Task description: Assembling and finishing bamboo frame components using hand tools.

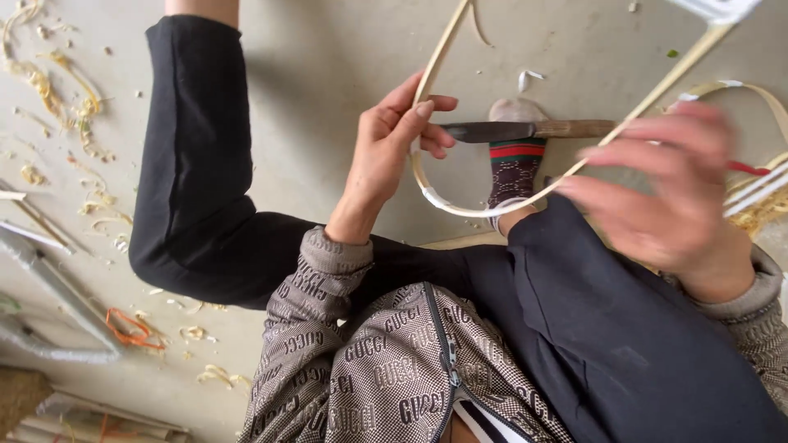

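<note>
My left hand (392, 139) pinches a thin pale bamboo strip (460, 209) that bends in a loop in front of me. My right hand (669, 184), blurred by motion, holds the other run of the same strip near my right knee. A knife (509, 130) with a dark blade and a wooden handle lies on the floor just beyond my left fingers. My foot in a dark patterned sock with red and green bands (514, 160) rests under the loop. I sit with my legs in black trousers.
Pale shavings (57, 90) lie scattered on the concrete floor at the left. Grey metal bars (49, 287) and an orange band (131, 330) lie at the lower left. More bamboo strips and a red strip (751, 176) are at the right edge.
</note>
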